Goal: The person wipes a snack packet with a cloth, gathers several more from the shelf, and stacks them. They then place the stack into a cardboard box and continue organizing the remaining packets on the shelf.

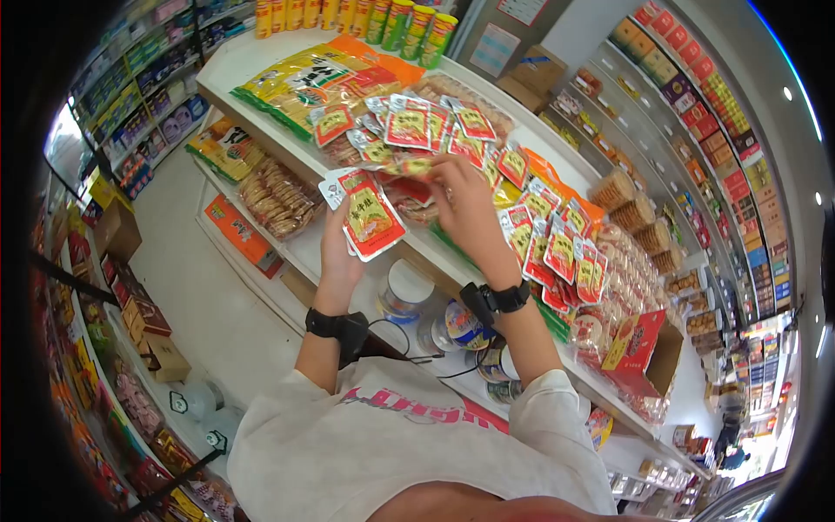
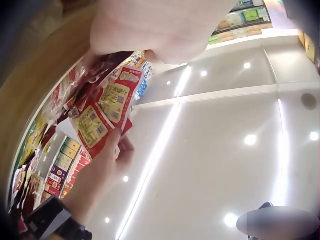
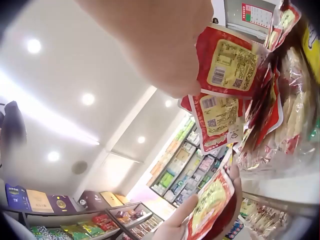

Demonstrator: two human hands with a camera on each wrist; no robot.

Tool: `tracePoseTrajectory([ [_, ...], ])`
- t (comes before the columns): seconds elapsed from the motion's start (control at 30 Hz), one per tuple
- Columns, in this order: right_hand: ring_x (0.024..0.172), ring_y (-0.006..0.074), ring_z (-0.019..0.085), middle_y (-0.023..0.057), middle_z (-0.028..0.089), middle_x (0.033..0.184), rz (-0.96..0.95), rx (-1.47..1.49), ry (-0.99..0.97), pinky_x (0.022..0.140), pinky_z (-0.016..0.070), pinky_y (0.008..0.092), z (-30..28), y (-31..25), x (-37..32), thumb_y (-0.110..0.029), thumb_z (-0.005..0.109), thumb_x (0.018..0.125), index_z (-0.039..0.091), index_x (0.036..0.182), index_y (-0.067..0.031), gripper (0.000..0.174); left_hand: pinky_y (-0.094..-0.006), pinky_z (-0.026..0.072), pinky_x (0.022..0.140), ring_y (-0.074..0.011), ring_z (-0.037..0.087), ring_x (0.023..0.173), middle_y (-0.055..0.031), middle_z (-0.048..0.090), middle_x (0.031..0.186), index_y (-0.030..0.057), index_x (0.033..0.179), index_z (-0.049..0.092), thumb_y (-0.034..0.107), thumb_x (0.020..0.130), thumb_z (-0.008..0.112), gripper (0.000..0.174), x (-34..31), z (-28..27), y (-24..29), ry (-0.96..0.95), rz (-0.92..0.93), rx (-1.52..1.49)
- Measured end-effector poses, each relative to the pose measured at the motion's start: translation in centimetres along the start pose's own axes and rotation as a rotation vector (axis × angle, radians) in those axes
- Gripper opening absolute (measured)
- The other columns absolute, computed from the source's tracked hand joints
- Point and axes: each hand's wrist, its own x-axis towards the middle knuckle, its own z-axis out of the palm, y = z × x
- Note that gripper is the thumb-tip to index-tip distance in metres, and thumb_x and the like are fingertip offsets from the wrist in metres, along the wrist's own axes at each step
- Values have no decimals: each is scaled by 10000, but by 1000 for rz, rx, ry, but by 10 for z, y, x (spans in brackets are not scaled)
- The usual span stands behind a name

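Gripped a red packet [image 1: 374,217] in the left hand [image 1: 342,252], by the shelf [image 1: 219,76]; pinched more packets [image 3: 231,65] in the right hand [image 1: 470,204], near the pile [image 1: 430,122]. Needed gentle fingers and matched edges to stop slips.

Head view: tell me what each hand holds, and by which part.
The left hand grips a red-and-yellow packet by one side, near the edge. The right hand pinches fanned packets by their edges.
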Motion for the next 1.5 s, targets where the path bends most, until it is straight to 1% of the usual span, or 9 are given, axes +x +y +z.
tracePoseTrajectory([
  [0.5,1418,369,498,163,552,1462,-28,361,-252,1138,457,448,26,-27,-85,110,652,797,663,1286,-86,527,-433,557,984,-271,700,1109,-134,701,1249,53,1360,585,503,1069,447,553,-24,39,-14,-49,-243,-44],
  [0.8,1473,404,413,201,485,1512,-110,100,-162,1187,380,525,3,-28,-95,-138,830,814,658,1297,-68,517,-436,569,986,-265,694,1146,-118,693,1283,51,1365,588,415,1089,480,470,-35,37,-29,15,-284,71],
  [0.93,1494,430,360,292,331,1594,178,50,359,1199,355,514,2,-34,-103,-237,809,900,422,1537,-32,773,-480,547,1060,-305,648,1256,-137,630,1408,30,1447,515,367,1103,495,482,-37,43,-36,68,-294,56],
  [1.03,1526,360,320,282,267,1639,635,583,533,1189,373,499,11,-23,-120,-277,787,947,334,1562,27,822,-484,550,1051,-303,649,1254,-138,629,1409,33,1447,517,365,1100,505,480,-42,44,-34,46,-308,57],
  [1.07,1422,266,480,249,450,1554,743,707,607,1102,477,430,14,-20,-125,-227,762,978,381,1520,60,723,-489,556,1040,-301,651,1251,-137,631,1407,35,1446,518,374,1098,512,486,-46,48,-35,56,-298,77],
  [1.17,1192,201,659,181,670,1328,736,942,321,962,556,356,-9,-14,-144,-133,717,1000,451,1468,58,571,-474,556,1042,-289,647,1261,-127,641,1393,48,1441,529,395,1101,501,487,-50,49,-41,-7,-321,108],
  [1.2,974,136,713,85,757,1105,686,761,407,841,572,296,-18,-17,-144,-69,681,1012,514,1410,57,450,-463,568,1026,-286,640,1272,-132,639,1391,47,1440,528,388,1095,517,484,-48,44,-46,19,-317,77],
  [1.37,969,101,675,66,720,1093,605,765,944,833,543,263,-71,-10,-154,-89,679,1017,610,1335,-1,337,-453,581,1008,-276,680,1212,-129,667,1343,35,1425,535,309,1088,548,434,-55,48,-49,80,-367,167],
  [1.5,1038,147,658,100,692,1130,620,627,526,900,532,300,-67,-30,-155,-127,675,1026,607,1334,-2,340,-409,585,999,-245,698,1177,-114,671,1327,30,1425,542,264,1075,590,424,-66,36,-73,-62,-357,396],
])
